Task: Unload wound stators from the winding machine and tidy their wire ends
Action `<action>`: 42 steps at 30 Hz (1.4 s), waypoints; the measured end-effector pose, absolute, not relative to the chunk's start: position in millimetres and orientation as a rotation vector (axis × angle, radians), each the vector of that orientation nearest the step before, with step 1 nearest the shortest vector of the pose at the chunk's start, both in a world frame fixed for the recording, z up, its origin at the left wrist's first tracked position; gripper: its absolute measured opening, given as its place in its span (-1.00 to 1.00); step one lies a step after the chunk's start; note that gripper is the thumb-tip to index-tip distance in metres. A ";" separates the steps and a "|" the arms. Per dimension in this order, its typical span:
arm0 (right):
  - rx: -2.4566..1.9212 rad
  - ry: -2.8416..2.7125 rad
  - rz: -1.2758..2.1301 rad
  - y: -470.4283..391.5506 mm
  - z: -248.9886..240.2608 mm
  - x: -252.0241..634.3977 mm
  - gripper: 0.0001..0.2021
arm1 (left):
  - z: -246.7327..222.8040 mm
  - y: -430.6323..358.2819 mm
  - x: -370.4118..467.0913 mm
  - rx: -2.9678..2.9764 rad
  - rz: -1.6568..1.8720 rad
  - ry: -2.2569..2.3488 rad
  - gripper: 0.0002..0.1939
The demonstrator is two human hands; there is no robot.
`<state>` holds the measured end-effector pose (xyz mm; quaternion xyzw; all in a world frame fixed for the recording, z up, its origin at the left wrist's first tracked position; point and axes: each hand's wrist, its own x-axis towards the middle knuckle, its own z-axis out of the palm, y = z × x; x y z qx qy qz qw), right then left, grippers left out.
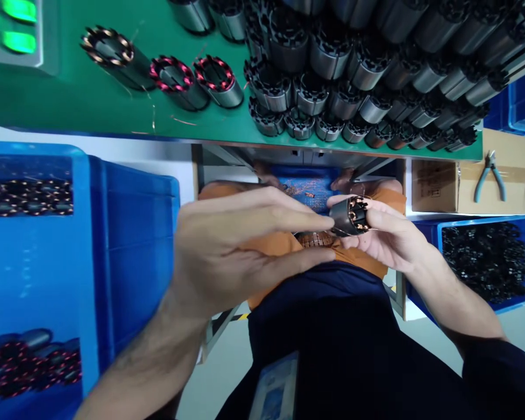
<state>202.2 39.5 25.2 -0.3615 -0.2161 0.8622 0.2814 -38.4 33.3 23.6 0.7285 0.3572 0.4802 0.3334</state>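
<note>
A small motor stator [345,217], dark metal with copper windings at its right end, is in my right hand [391,236]. The right thumb presses its wound end and the fingers curl beneath it. Thin loose wires stick out from the windings. My left hand [240,245] reaches in from the left with fingers stretched out and the thumb apart below. Its fingertips are at the stator's left end, and I cannot tell whether they touch it. Both hands are above my lap.
Rows of stators [332,52] without visible windings stand on the green bench [114,116]; a few wound ones [172,81] stand at left. Blue bins [131,245] at left hold wound stators. Pliers [490,175] lie on a cardboard box [507,198] above a bin of dark parts [485,256].
</note>
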 end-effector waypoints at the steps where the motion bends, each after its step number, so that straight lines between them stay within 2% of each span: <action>1: -0.976 -0.574 2.302 40.1 26.6 201.8 -0.57 | 23.6 30.5 -36.1 1.911 1.275 0.964 -0.63; 4: -0.964 -0.552 2.313 40.7 28.1 199.3 -0.55 | 25.4 25.9 -32.0 1.968 1.280 1.055 -0.69; 10: -1.036 -0.595 2.259 40.4 26.6 198.4 -0.53 | 19.1 27.0 -33.1 2.052 1.040 1.119 -0.96; 16: -1.137 -0.810 1.952 39.0 23.7 209.8 -0.48 | -35.2 21.1 -44.1 2.017 0.643 1.183 -0.81; 18: -1.158 -0.869 1.881 36.2 22.9 211.0 -0.51 | -41.7 18.8 -44.5 1.894 0.690 1.235 -0.84; 21: -1.208 -0.948 1.820 31.6 22.3 205.8 -0.52 | -23.9 17.9 -35.8 1.670 1.042 1.277 -0.94; 23: -1.227 -1.000 1.806 29.5 21.8 199.4 -0.50 | -3.7 19.3 -25.3 1.587 1.239 1.228 -0.82; 25: -1.221 -1.035 1.801 28.7 21.0 193.9 -0.50 | 11.1 21.1 -15.0 1.539 1.322 1.190 -0.81; 29: -1.185 -1.023 1.835 28.6 20.3 195.1 -0.48 | 5.2 20.4 -6.2 1.474 1.242 1.181 -0.96; 34: -1.137 -1.040 1.916 25.6 22.3 209.3 -0.48 | -22.4 15.6 -11.4 1.253 1.095 1.172 -0.95; 38: -1.128 -1.146 1.918 24.2 20.0 210.6 -0.55 | -13.8 16.6 -14.4 1.220 1.081 1.067 -0.87; 42: -1.146 -1.204 1.902 25.5 17.9 207.9 -0.54 | -3.4 20.8 -13.2 1.314 1.066 1.028 -0.96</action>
